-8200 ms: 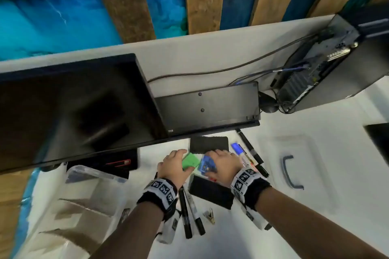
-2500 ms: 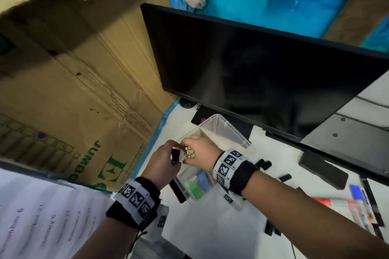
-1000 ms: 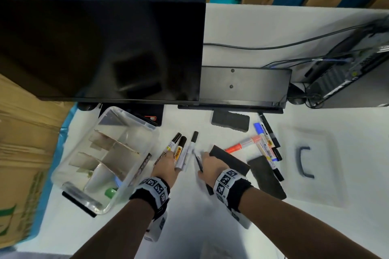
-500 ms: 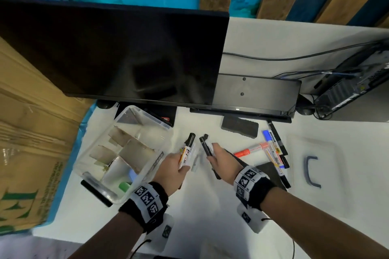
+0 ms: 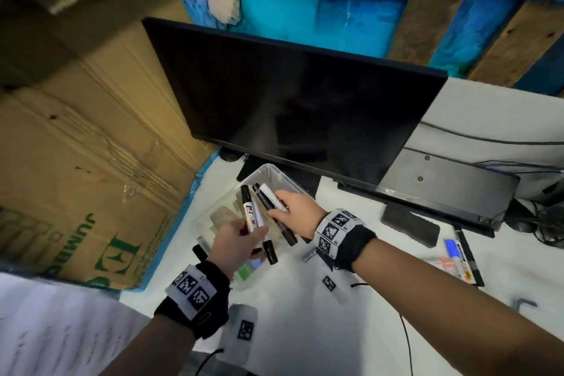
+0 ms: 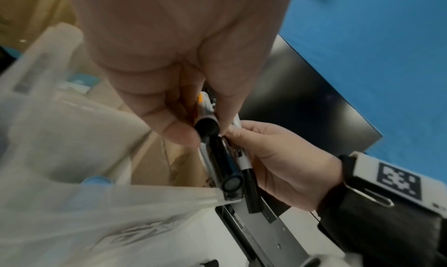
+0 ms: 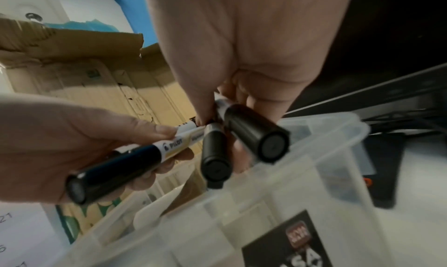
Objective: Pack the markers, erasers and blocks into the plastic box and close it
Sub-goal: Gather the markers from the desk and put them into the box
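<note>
Markers: two in the left hand (image 5: 235, 243), two in the right hand (image 5: 294, 213), fingers curled tight round them, all above the open box (image 5: 276, 174). One eraser (image 5: 410, 224) lies right of the box.

White table (image 5: 351, 308), plastic box (image 5: 276, 172), eraser (image 5: 409, 224), loose markers (image 5: 457, 256)

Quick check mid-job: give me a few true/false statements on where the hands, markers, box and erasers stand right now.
1. Both hands hold markers above the plastic box. True: left hand, right hand.
2. The box is closed. False: it is open, with no lid on it.
3. A black eraser lies on the table. True.
4. The colored markers are packed. False: they lie on the table.
</note>
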A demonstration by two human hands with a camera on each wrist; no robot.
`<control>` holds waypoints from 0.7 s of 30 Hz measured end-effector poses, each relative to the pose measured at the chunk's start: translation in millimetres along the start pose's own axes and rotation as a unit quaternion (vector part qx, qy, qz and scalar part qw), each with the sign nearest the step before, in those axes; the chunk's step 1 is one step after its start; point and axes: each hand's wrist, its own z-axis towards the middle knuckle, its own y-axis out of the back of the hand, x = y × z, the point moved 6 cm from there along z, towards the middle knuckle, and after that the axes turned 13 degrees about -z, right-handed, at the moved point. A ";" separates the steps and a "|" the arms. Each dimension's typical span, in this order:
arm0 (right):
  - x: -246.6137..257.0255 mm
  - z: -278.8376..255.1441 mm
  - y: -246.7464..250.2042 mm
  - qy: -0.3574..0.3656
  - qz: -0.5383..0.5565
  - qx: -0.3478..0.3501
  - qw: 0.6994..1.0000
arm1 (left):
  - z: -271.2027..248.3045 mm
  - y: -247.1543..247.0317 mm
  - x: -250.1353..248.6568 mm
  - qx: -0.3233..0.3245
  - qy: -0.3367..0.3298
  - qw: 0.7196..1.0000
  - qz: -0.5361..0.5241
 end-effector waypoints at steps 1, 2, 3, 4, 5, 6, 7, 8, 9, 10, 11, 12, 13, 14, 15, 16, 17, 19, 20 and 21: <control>3.0 6.0 -2.5 -0.005 -0.005 0.008 1.000 | 2.6 2.4 1.9 -0.003 0.011 1.000 -0.002; 4.6 11.6 -5.2 -0.010 -0.013 0.013 1.000 | 4.9 5.1 3.3 -0.009 0.019 1.000 -0.005; 6.4 15.8 -7.1 -0.012 -0.021 0.016 1.000 | 6.6 5.8 4.8 -0.013 0.026 1.000 -0.011; 7.8 19.5 -8.6 -0.012 -0.029 0.015 0.999 | 8.3 5.7 7.1 -0.015 0.034 0.999 -0.018; 9.3 22.1 -9.5 -0.012 -0.034 0.013 0.999 | 9.2 5.3 8.7 -0.017 0.041 0.999 -0.026; 10.3 24.1 -10.6 -0.013 -0.038 0.013 0.999 | 9.0 5.0 8.7 -0.021 0.043 0.998 -0.035; 11.4 25.5 -11.7 -0.015 -0.042 0.012 0.999 | 8.3 5.0 7.2 -0.028 0.039 0.998 -0.044; 11.9 26.9 -12.5 -0.018 -0.045 0.010 0.999 | 7.7 5.7 5.0 -0.034 0.027 0.998 -0.049; 12.0 28.5 -12.8 -0.022 -0.051 0.005 0.998 | 7.2 5.9 1.2 -0.037 0.013 0.998 -0.040; 11.6 30.5 -13.4 -0.027 -0.061 0.002 0.998 | 7.3 7.5 -1.8 -0.044 -0.004 0.999 -0.018; 11.4 32.4 -13.8 -0.033 -0.075 0.001 0.997 | 7.4 9.6 -4.3 -0.053 -0.018 0.998 0.011; 10.9 34.6 -14.9 -0.037 -0.090 0.003 0.995 | 8.2 12.6 -5.7 -0.063 -0.026 0.997 0.036; 10.6 37.0 -16.8 -0.043 -0.100 0.006 0.994 | 10.2 15.2 -5.3 -0.071 -0.027 0.996 0.054; 10.2 39.3 -19.2 -0.046 -0.102 0.008 0.994 | 12.6 16.6 -4.0 -0.073 -0.022 0.995 0.064; 10.3 41.3 -22.3 -0.048 -0.095 0.011 0.994 | 14.7 17.1 -2.0 -0.071 -0.013 0.995 0.069; 10.4 43.1 -25.6 -0.048 -0.083 0.012 0.995 | 15.5 16.7 -0.7 -0.068 -0.005 0.995 0.074; 10.5 43.9 -28.5 -0.050 -0.071 0.014 0.996 | 15.8 16.1 -0.1 -0.066 -0.001 0.994 0.082; 9.4 43.1 -31.5 -0.052 -0.054 0.014 0.997 | 16.3 16.0 -1.9 -0.069 -0.010 0.993 0.098; 8.0 41.5 -30.6 -0.050 -0.050 0.009 0.997 | 16.2 16.2 -4.3 -0.071 -0.019 0.991 0.108; 6.1 38.9 -27.9 -0.047 -0.049 0.002 0.998 | 14.9 16.0 -8.1 -0.070 -0.031 0.990 0.118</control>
